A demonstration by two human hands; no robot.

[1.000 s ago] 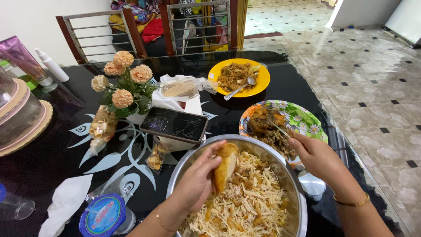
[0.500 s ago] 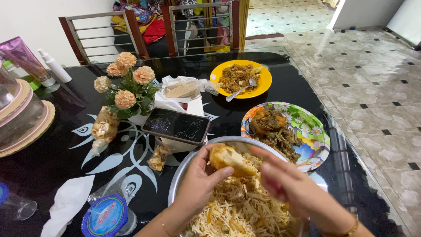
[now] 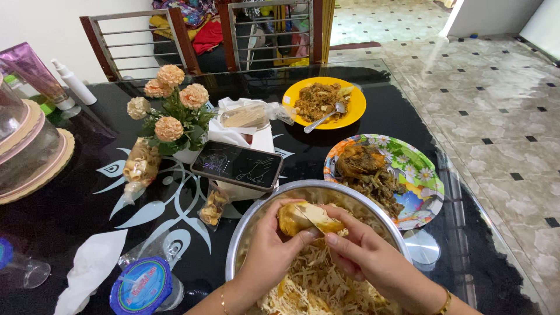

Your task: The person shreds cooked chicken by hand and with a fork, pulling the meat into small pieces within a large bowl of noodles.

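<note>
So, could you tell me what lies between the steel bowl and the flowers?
In the head view, a phone resting on a white tissue box.

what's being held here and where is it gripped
A piece of cooked chicken, over the steel bowl. The left hand grips its left end; the right hand pinches its right end with fingertips.

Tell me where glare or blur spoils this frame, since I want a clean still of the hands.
Head view: both hands, left hand and right hand, look sharp, gripping the piece of food over the steel bowl; the glossy black table mirrors the chairs, the tiled floor carries a bright sheen, and straight lines bow slightly near the frame's edges.
</note>
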